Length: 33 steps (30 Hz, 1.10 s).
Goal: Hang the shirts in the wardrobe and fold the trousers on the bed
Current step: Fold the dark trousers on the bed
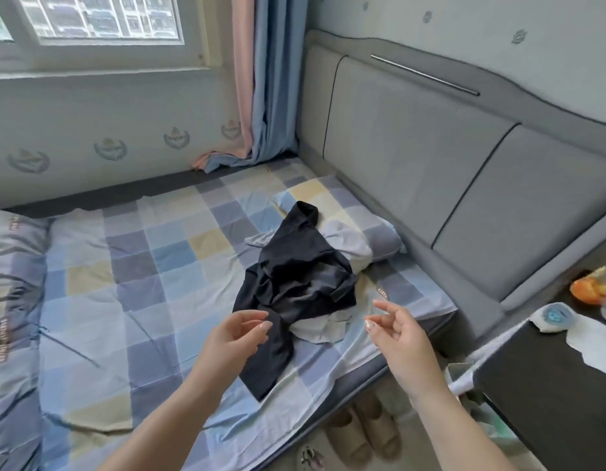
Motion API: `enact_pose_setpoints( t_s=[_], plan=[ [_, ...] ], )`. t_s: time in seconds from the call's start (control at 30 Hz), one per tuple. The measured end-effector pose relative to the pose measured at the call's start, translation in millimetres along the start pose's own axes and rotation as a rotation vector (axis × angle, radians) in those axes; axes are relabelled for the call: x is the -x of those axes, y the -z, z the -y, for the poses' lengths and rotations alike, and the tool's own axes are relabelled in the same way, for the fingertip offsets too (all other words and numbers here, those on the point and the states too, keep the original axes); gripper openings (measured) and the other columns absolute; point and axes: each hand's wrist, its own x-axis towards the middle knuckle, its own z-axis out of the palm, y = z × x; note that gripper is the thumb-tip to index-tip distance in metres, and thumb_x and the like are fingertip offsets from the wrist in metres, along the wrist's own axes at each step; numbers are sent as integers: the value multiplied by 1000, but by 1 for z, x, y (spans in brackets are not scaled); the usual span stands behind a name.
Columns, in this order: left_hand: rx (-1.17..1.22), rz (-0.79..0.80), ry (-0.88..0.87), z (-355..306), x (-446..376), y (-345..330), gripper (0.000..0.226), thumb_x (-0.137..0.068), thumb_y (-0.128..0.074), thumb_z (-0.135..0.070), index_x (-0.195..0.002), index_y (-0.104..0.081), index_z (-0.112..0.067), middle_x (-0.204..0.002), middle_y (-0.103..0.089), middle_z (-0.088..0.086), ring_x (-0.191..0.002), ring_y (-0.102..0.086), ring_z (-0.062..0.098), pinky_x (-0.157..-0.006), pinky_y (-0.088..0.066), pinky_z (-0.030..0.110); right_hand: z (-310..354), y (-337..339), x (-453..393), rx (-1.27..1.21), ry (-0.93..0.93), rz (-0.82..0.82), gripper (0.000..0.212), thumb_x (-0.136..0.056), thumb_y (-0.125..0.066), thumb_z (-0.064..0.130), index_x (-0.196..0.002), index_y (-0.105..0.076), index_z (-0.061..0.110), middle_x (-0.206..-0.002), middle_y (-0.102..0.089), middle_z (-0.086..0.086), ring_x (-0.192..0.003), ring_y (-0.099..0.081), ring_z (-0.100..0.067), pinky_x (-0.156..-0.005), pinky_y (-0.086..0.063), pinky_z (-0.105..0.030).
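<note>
Broadly, the bed (142,266) filled the frame, spread with a checked sheet and backed by a grey padded headboard (413,158) toward two o'clock. A rolled quilt (12,283) lay along its nine o'clock edge, and a checked pillow (356,212) sat near the headboard. Draped partly over that pillow lay the dark garment (295,277), crumpled, its long axis running from about one o'clock at the pillow down to seven o'clock at the near edge of the mattress. Whether it was a shirt or trousers could not be told. A pale garment (322,326) lay beneath it, showing at both sides.

Both hands hung just above the sheet, holding nothing. The left hand (233,338) had its fingers loosely curled, the tips right beside the dark cloth's lower tail, which lay toward three o'clock from them. The right hand (396,331) was likewise relaxed and half open, with the pale cloth toward nine o'clock. The left looked the nearer to the dark piece, so it would likely take hold first.

At four o'clock a dark bedside table (549,385) carried a small blue-and-white object (551,316); slippers (366,433) stood on the floor below.
</note>
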Motion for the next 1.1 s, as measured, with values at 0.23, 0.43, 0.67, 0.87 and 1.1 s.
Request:
enact_pose_setpoints(
  t_s=[0.23,0.43,0.67,0.87,1.1],
  plan=[
    [-50,-32,147,17,-206,-77,11,-89,-67,-30,-98,-69,-35,-91,-74,-11,-90,-69,11,-86,-54,31,-72,14,-223,21,-236,9,24,-91,-62,20,-111,-56,33,-96,-65,8,-91,-62,-5,-79,-46,-20],
    [-157,7,188,50,-363,-132,12,-87,-67,-31,-96,-68,-37,-93,-73,-15,-92,-68,5,-83,-54,27,-159,-4,-386,49,-365,75,29,-89,-62,19,-116,-55,28,-95,-66,9,-91,-61,-7,-88,-49,-29],
    [-525,184,56,120,-501,-177,23,-90,-63,-28,-112,-61,-36,-119,-60,-18,-117,-52,0,-95,-35,14,-258,-54,-498,-23,-437,191,39,-89,-62,24,-126,-53,30,-125,-59,9,-106,-57,-3,-98,-44,-32],
    [-791,242,-46,173,-566,-208,73,-91,-62,-25,-151,-21,-28,-158,-23,-3,-146,-16,13,-117,-21,30,-307,-87,-555,-1,-452,278,62,-91,-60,28,-146,-32,34,-152,-33,7,-133,-41,-14,-110,-37,-42],
    [-789,181,-52,205,-589,-213,89,-89,-64,-26,-153,-2,-31,-153,-33,-1,-139,-34,17,-106,-35,31,-323,-119,-586,-40,-395,249,64,-90,-62,22,-147,-33,20,-133,-55,3,-107,-60,-11,-102,-46,-36]
  ],
)
